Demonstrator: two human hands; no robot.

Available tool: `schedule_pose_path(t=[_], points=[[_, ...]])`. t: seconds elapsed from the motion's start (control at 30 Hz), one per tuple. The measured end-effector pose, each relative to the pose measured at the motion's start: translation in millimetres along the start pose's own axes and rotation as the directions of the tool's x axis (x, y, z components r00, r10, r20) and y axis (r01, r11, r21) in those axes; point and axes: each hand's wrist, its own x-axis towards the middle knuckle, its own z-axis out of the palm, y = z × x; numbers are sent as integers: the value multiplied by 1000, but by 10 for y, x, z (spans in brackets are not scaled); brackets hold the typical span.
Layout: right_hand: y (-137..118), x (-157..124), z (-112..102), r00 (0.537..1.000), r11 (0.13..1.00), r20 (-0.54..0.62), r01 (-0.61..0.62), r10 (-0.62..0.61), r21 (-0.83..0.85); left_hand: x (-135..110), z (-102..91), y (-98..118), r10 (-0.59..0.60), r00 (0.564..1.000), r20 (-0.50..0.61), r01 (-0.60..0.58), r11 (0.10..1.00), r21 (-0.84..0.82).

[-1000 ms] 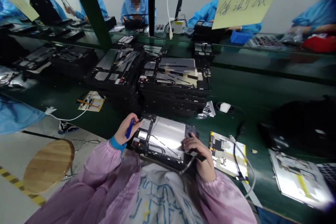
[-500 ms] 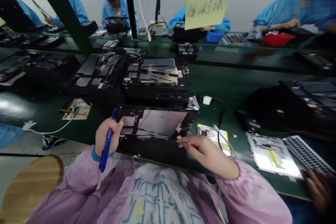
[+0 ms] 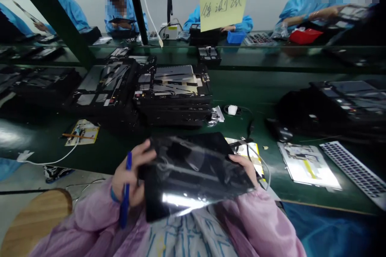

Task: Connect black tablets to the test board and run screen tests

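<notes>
The panel (image 3: 193,172) was between the left hand (image 3: 136,180) and the right hand (image 3: 245,166), before a stack of devices (image 3: 173,110) on the table (image 3: 256,84). Right of the stack lay a cable (image 3: 233,110); farther right, a plate (image 3: 316,173) lay beside a keyboard (image 3: 354,172).

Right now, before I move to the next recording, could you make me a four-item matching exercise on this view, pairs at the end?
1. pen
2. panel
3. stool
4. note

A. glossy black, between the left hand and right hand
B. yellow, near the top
C. blue, in the left hand
D. wooden, at lower left

Pairs: 1-C, 2-A, 3-D, 4-B
</notes>
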Motion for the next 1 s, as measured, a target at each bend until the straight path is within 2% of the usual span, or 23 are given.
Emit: schedule_pose_path(t=[0.07,0.1,0.17,0.2,0.23,0.27,0.33,0.4,0.47,0.53,0.6,0.63,0.7,0.73,0.8,0.87,0.93,1.0], points=[[102,-22,99,999,998,-7,-33,33,49,155,-9,-131,-121,992,-30,115,982,-148],[157,-23,171,999,997,-4,-44,44,71,212,-20,-197,-245,968,-49,225,941,-253],[256,-8,322,999,993,1,-45,45,108,272,-45,-310,-434,897,-84,372,845,-384],[295,4,385,1000,993,-3,-30,31,116,282,-54,-353,-498,863,-87,423,806,-413],[326,17,429,1000,995,-13,-1,2,103,283,-58,-388,-524,848,-79,455,796,-399],[347,32,452,999,997,-29,45,-43,56,282,-56,-414,-526,849,-47,479,804,-352],[366,61,427,977,973,-91,177,-192,-147,285,-33,-447,-499,863,83,506,848,-158],[372,87,322,913,868,-151,294,-380,-401,308,13,-461,-478,843,247,459,879,131],[376,101,170,834,753,-192,336,-517,-565,351,74,-447,-489,792,366,342,851,398],[377,95,10,799,713,-223,323,-558,-622,412,155,-387,-514,747,421,225,792,567],[361,67,-130,812,730,-256,273,-524,-627,492,281,-273,-525,701,483,137,764,631],[344,47,-186,832,752,-272,238,-484,-614,540,374,-202,-522,668,530,100,769,631],[289,6,-267,879,815,-289,170,-380,-554,641,643,-69,-468,571,674,11,826,563],[255,-11,-293,899,846,-287,149,-332,-512,692,820,-26,-428,516,742,-32,856,516],[186,-28,-324,918,889,-281,136,-279,-438,781,1239,-20,-330,450,830,-111,901,419],[141,-23,-348,920,895,-270,155,-286,-418,840,1680,-122,-269,428,863,-133,925,355],[142,0,-388,906,872,-271,179,-327,-455,869,2051,-285,-299,392,870,-58,936,347],[189,29,-452,869,819,-280,211,-407,-534,878,2285,-445,-335,374,865,72,940,333]])
